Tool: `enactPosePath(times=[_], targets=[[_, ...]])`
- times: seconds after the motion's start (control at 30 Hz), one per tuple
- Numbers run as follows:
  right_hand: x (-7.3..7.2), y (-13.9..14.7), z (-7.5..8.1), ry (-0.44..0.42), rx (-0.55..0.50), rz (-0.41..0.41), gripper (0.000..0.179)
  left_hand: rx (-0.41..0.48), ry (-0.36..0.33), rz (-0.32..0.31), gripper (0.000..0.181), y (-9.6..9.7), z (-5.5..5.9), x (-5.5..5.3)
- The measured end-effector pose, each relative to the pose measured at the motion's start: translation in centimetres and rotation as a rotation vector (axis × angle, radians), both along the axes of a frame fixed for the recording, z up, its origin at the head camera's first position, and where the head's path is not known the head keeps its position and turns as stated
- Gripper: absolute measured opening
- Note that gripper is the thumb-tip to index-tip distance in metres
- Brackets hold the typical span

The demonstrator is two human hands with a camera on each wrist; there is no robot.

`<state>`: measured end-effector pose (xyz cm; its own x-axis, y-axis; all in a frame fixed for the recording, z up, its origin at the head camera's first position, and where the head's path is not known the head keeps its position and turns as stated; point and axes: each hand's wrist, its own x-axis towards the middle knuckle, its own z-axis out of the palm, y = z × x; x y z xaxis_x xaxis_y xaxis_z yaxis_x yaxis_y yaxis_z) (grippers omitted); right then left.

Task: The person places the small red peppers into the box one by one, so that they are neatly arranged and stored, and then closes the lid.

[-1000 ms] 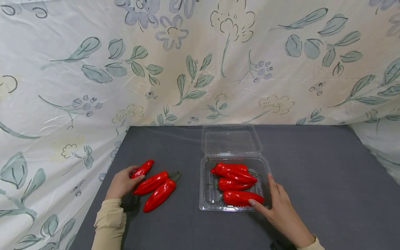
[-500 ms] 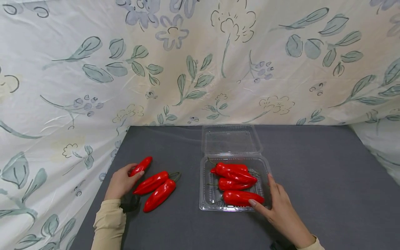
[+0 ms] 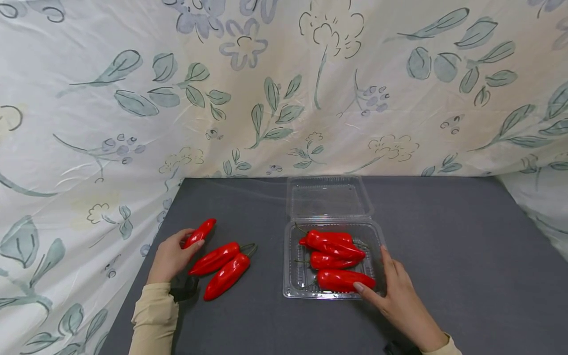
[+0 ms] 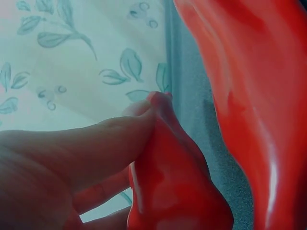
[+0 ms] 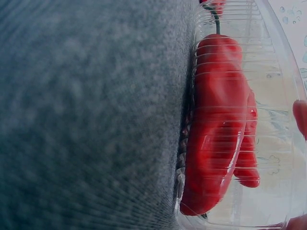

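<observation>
On the left, my left hand pinches a red pepper between thumb and fingers, its near end hidden by the hand. Close up in the left wrist view, the thumb lies against that red pepper. Two more red peppers with green stems lie just right of this hand. A clear plastic clamshell container, lid raised back, holds several red peppers. My right hand rests at its front right corner, thumb over the front rim and fairly straight fingers along the right side.
Grey cloth covers the table. A floral curtain hangs behind it and along the left side. The container's lid lies toward the far edge.
My left hand has shifted slightly away from me, carrying the pinched pepper with it and widening its gap from the two beside it. My right hand and the container stay put.
</observation>
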<state>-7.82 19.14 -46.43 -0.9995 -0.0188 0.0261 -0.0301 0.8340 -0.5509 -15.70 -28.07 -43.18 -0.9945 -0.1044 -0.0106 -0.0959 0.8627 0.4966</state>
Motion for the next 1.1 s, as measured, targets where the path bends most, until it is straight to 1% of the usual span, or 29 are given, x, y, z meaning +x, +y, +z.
enactPosePath(times=[0.57,0.8,0.87,0.97,1.1], targets=[[-0.1,0.1,-0.1,0.016,0.009,0.0,0.111,-0.004,0.009,-0.005,0.049,0.1,0.0,-0.1],[-0.1,0.3,-0.1,0.051,-0.002,0.012,0.108,-0.003,0.017,-0.014,0.05,0.7,0.6,-0.2],[-0.1,0.3,-0.1,0.058,-0.004,0.016,0.108,0.008,0.026,-0.027,0.051,1.2,1.0,-0.1],[-0.1,0.4,0.0,0.062,-0.002,0.02,0.108,0.03,0.054,-0.064,0.052,2.3,1.8,0.2],[0.1,0.4,-0.2,0.053,0.005,0.02,0.109,0.052,0.121,-0.138,0.051,4.5,2.7,0.5]])
